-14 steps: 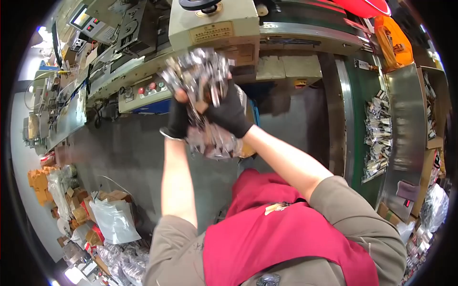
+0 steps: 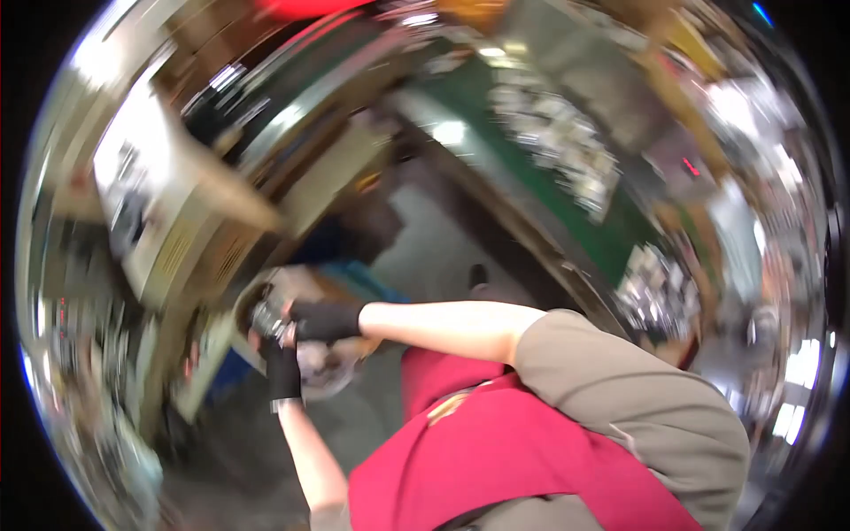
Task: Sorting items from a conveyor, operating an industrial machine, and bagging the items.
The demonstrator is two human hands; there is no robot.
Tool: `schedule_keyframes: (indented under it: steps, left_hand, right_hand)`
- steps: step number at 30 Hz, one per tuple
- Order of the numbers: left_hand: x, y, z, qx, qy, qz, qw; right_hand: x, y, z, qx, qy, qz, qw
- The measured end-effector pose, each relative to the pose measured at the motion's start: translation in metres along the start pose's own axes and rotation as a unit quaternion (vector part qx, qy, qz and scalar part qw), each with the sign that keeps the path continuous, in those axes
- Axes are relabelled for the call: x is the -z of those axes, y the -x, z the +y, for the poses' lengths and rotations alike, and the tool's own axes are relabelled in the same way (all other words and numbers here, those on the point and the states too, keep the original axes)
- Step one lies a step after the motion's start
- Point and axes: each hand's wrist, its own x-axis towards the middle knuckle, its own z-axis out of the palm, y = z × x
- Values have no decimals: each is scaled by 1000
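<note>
The right hand (image 2: 324, 320), in a black glove that leaves the fingertips bare, has its fingers curled around a bunch of shiny packets (image 2: 268, 317). The left hand (image 2: 283, 365), gloved the same way, grips the bunch from the near side, its thumb side close to the right fingertips; motion blur hides the exact hold of each finger. The bunch lies just beyond the left hand and to the left of the right one. A light band (image 2: 284, 405) circles the left wrist.

Just nearer than the right hand is a pale, glossy heap (image 2: 326, 372), too smeared to make out; whether it touches the glove cannot be told. Beyond the right hand is a brownish container (image 2: 297, 281), with a blue edge (image 2: 365, 276) to its right.

Left of the left hand stands a pale panel (image 2: 202, 358) with red spots. Farther out, beyond and left of both hands, is a boxy cream machine (image 2: 190, 208). Well to the right of the right hand, a green table (image 2: 522, 190) carries a long pile of silvery packets (image 2: 558, 142).
</note>
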Motion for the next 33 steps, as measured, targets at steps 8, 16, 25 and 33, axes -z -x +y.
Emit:
schedule_keyframes:
  steps: [8,16,25,33]
  left_hand:
    - [-65,22,-26,-335,-394,120,847]
    - [-405,69,38,26,-167,-436,884]
    - [-765,259,-56,-53,-183,-667,720]
    - [-888,369,-58,-137,-253,-715,637]
  right_hand:
    - [146,296,215,-226,102,351,903]
    - [180,721,430,-319,202,816,438]
    - [183,931,483,-603,-19,606,518]
    - [202,947,550,-521,-101,626,572]
